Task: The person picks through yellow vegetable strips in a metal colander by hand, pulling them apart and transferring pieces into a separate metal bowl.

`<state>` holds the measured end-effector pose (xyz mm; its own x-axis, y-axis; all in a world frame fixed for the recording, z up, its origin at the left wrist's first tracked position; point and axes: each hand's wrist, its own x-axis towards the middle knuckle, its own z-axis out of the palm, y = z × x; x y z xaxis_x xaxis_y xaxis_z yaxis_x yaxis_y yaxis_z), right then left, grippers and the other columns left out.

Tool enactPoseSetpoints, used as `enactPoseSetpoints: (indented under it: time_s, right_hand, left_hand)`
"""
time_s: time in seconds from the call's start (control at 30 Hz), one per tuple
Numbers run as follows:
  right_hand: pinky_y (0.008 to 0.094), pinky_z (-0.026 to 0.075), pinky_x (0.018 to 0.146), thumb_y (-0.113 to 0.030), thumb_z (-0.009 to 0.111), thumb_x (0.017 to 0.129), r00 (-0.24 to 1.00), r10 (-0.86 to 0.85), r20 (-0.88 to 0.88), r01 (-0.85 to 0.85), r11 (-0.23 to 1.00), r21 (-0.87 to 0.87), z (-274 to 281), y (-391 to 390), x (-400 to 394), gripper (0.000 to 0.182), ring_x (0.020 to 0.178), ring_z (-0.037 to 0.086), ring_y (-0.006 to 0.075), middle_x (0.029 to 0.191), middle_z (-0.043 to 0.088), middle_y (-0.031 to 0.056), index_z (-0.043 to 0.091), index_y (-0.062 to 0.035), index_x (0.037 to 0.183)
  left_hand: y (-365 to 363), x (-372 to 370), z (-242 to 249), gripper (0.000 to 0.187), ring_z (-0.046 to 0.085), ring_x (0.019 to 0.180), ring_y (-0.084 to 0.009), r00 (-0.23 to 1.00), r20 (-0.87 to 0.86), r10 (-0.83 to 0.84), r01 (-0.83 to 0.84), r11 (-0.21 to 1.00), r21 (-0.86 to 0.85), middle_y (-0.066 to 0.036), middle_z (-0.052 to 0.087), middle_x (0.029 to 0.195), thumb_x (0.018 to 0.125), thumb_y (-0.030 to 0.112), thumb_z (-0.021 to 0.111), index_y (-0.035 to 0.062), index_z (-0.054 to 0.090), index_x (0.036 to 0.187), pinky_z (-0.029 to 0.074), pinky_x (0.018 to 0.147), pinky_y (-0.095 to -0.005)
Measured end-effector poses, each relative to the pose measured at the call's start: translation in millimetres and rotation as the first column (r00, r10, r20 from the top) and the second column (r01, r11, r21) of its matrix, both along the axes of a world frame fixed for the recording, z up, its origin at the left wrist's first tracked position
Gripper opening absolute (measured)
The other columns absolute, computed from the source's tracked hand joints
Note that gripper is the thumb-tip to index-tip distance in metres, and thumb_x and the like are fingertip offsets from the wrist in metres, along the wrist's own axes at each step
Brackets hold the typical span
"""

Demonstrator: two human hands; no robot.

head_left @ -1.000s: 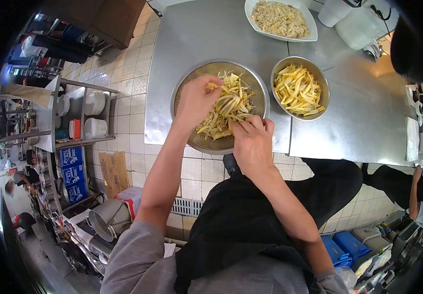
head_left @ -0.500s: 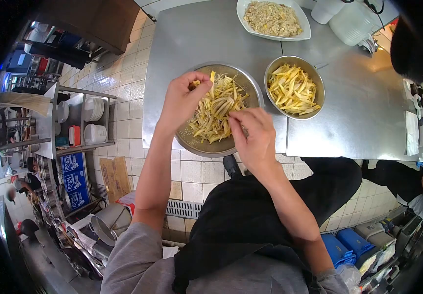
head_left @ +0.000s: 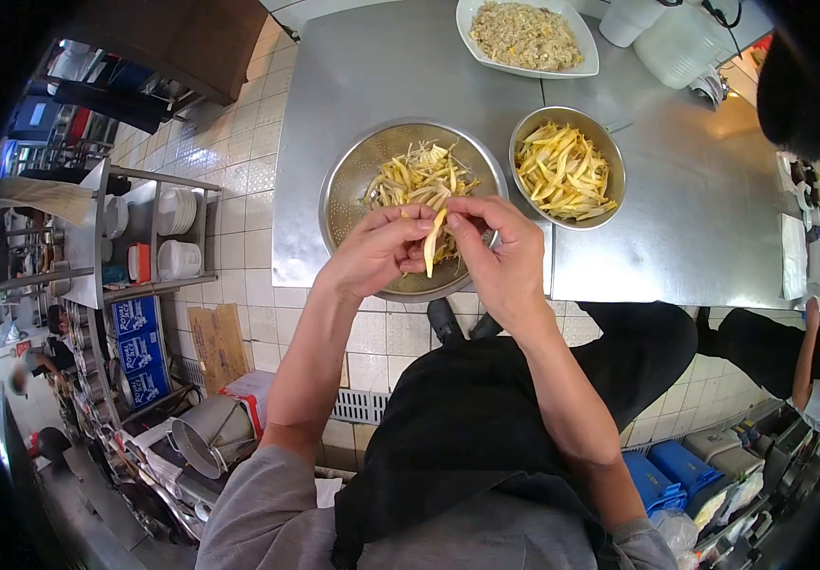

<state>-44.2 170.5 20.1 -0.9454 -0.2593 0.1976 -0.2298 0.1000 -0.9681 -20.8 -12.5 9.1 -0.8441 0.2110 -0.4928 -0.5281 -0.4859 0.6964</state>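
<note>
Over the near part of a perforated metal colander (head_left: 341,204), both my hands meet at one slender yellow bud (head_left: 432,252). My left hand (head_left: 377,252) is closed, its thumb and fingertips against the bud's left side. From the right, my right hand (head_left: 505,252) pinches the bud's upper end. The bud hangs tilted, its pale end downward. Below and beyond my fingers, a heap of similar yellow and brownish buds (head_left: 419,179) lies in the colander. To the right stands a metal bowl (head_left: 613,157) full of pale yellow buds (head_left: 564,171).
A white dish (head_left: 592,43) of a grainy, pale food sits at the back of the steel table (head_left: 676,209). White containers (head_left: 680,52) stand beside it. A shelf rack (head_left: 158,275) with plates is at left. Another person (head_left: 809,361) is at the far right.
My left hand has come down and right from the colander's far side, bringing a bud. My right hand has moved slightly, and both hands now meet at the bud.
</note>
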Motion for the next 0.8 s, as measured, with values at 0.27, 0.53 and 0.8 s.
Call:
enactPoseSetpoints:
  time_s: [0.27,0.53,0.8]
  right_hand:
    - [0.0299,0.055,0.071,0.002,0.069,0.092,0.997,0.017,0.074,-0.014,0.999,-0.034,-3.4,0.0,3.6,0.012,0.077,0.07,0.0183,0.092,0.071,0.0134,0.072,0.0047,0.103]
    - [0.0375,0.055,0.074,-0.002,0.072,0.088,0.999,-0.043,-0.033,0.047,0.992,0.115,-6.3,2.0,4.1,0.009,0.08,0.069,0.0293,0.09,0.07,0.0172,0.07,0.0038,0.095]
    - [0.0407,0.054,0.074,-0.002,0.072,0.088,0.995,-0.069,-0.07,0.076,0.992,0.105,-13.2,2.0,4.8,0.008,0.083,0.069,0.0338,0.09,0.07,0.0174,0.069,0.0024,0.094]
  left_hand:
    - [-4.0,8.2,-21.8,0.019,0.045,0.059,-0.0055,0.993,-0.057,-0.099,0.108,0.98,0.17,-0.007,0.065,0.082,0.104,0.023,0.059,0.005,0.065,0.108,0.032,0.049,-0.0205]
    - [7.9,20.5,-5.3,0.026,0.044,0.059,-0.0065,0.997,-0.077,0.005,-0.005,1.0,0.003,-0.004,0.059,0.074,0.108,0.028,0.057,0.0032,0.065,0.104,0.032,0.051,-0.0223]
    - [11.3,30.3,-3.8,0.026,0.042,0.059,-0.0003,0.987,-0.16,-0.025,-0.028,0.946,-0.322,-0.001,0.064,0.077,0.104,0.025,0.067,-0.0003,0.071,0.111,0.029,0.051,-0.0194]
